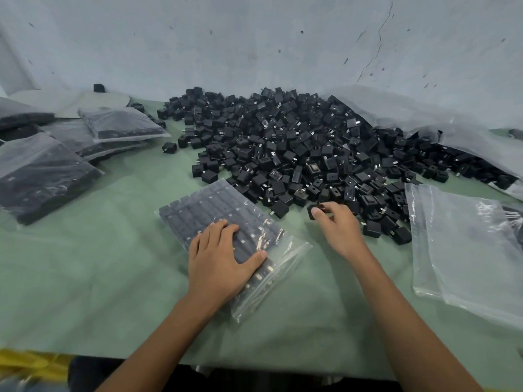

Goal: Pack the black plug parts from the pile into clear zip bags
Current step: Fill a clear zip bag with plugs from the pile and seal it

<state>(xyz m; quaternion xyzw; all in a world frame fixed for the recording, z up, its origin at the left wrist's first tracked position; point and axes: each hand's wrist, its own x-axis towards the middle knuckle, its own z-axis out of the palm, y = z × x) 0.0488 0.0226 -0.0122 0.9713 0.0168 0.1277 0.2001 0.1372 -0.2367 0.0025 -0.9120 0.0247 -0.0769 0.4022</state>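
Observation:
A big pile of black plug parts (pixel 297 145) covers the middle and right of the green table (pixel 99 278). In front of it lies a clear zip bag (pixel 215 207) holding neat rows of plugs, its open mouth pointing toward me. My left hand (pixel 219 257) rests flat on that bag, fingers spread. My right hand (pixel 336 224) is at the pile's near edge and pinches one black plug part (pixel 312 212) between thumb and fingers.
Several filled bags (pixel 42 176) lie stacked at the left. A stack of empty clear bags (pixel 464 250) sits at the right. A large crumpled plastic sack (pixel 441 120) lies behind the pile along the wall. The table's near edge runs across the bottom.

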